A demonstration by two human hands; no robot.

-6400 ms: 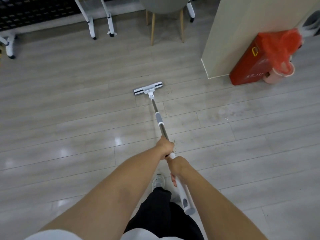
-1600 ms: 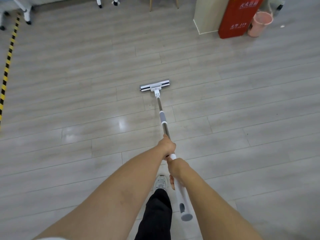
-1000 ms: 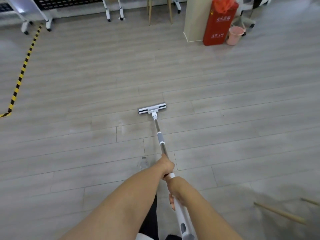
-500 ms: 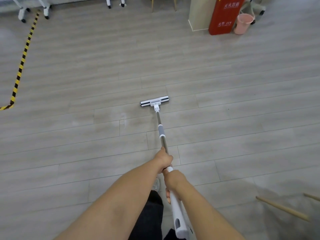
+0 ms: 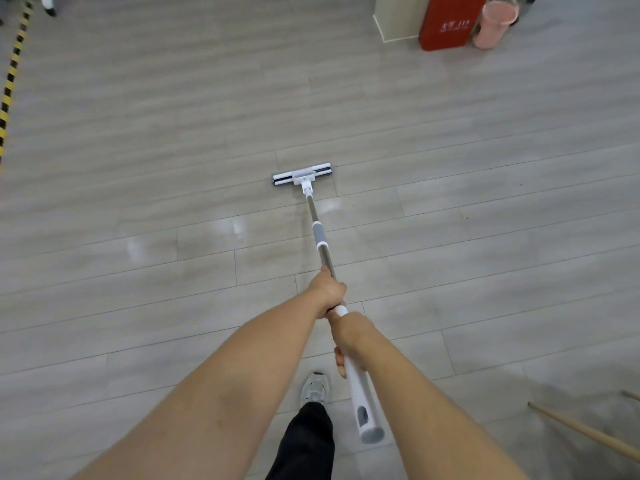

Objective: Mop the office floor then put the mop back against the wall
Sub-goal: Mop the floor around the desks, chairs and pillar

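Head: mop [image 5: 317,233], seemingly in both hands [image 5: 327,292] [image 5: 351,336]

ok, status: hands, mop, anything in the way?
Left hand grips the mop shaft, right hand the white handle. Mop head flat on floor. Wooden pole lower right, clear of it.

On my feed the floor [image 5: 138,116] reads as grey wood-grain planks, smooth, with a low sheen and a few pale glare patches. The mop pole [image 5: 325,254] is bright bare metal and its collar [image 5: 317,233] is matt grey. The grip [image 5: 358,389] and mop head [image 5: 302,174] are smooth white plastic. Near right, a stick [image 5: 581,433] looks like raw wood. The trouser leg [image 5: 308,441] is matt black cloth.
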